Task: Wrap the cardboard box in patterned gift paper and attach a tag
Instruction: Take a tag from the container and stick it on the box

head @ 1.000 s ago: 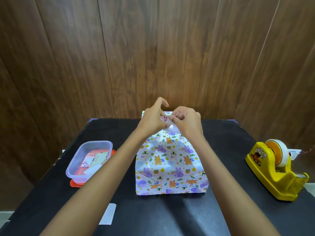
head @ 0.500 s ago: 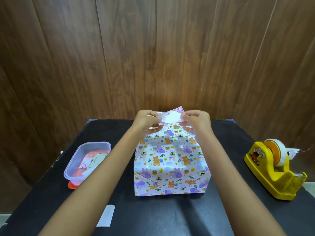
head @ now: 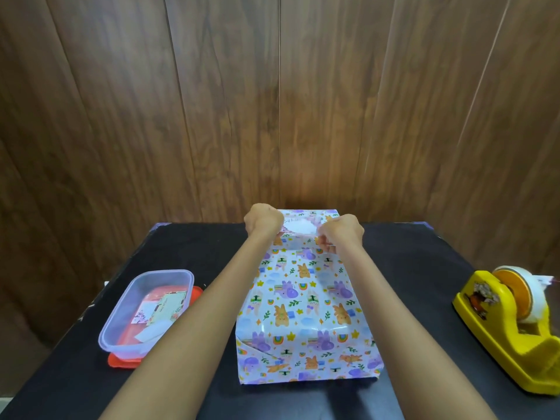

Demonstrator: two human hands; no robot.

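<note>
hands (head: 263, 220) pinch tag (head: 298, 227) ends | at wrapped box (head: 303, 313) far edge

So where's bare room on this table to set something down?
Bare table lies between the wrapped box and the tape dispenser, and behind the plastic container. Crowded: the box's far edge, where left hand and right hand pinch the tag; the left forearm crosses beside the container.

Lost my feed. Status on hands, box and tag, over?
Left hand and right hand pinch tag at far top of box. Box wrapped. Nothing in the way; dispenser off right.
</note>
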